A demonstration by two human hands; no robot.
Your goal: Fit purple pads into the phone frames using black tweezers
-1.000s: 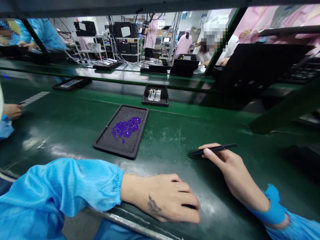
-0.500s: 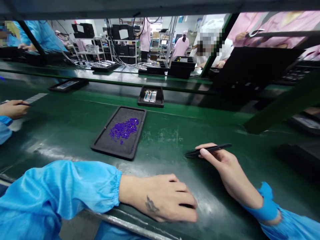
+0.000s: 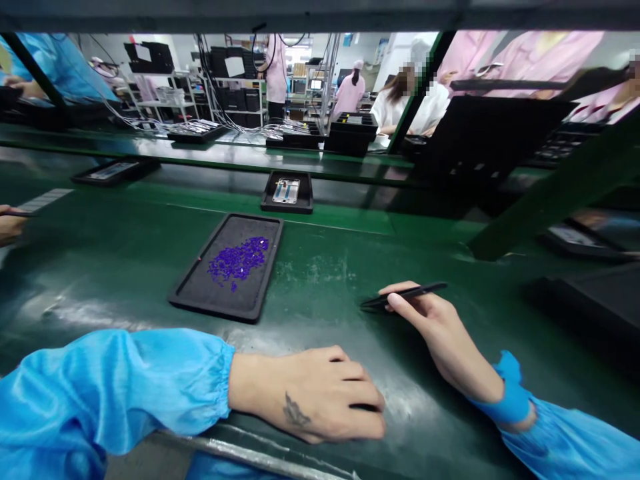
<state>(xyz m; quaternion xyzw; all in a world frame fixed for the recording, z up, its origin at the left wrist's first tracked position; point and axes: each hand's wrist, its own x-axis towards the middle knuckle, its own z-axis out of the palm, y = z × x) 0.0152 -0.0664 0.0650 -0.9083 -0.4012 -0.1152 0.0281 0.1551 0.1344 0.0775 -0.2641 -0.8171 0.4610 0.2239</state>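
Observation:
My left hand [image 3: 310, 393] rests palm down on the green tabletop near its front edge. Its fingers are a little apart and bend downward; the tips are hidden, and nothing shows in its grasp. Farther right, my right hand [image 3: 425, 313] is closed around black tweezers [image 3: 420, 291], whose points face left just over the surface. Left of the tweezers lies a shallow black tray [image 3: 240, 310] holding a pile of tiny purple pieces [image 3: 237, 260].
Behind it stands a smaller black tray [image 3: 306, 203] with a silver part [image 3: 287, 191]. Another flat tray [image 3: 83, 179] is at the left, near a co-worker's hand [image 3: 11, 225]. A green post [image 3: 493, 243] and dark trays [image 3: 595, 307] are on the right.
The whole view has shifted slightly, so most things appear a little farther left. Both hands keep their poses, and the tweezers stay in my right hand.

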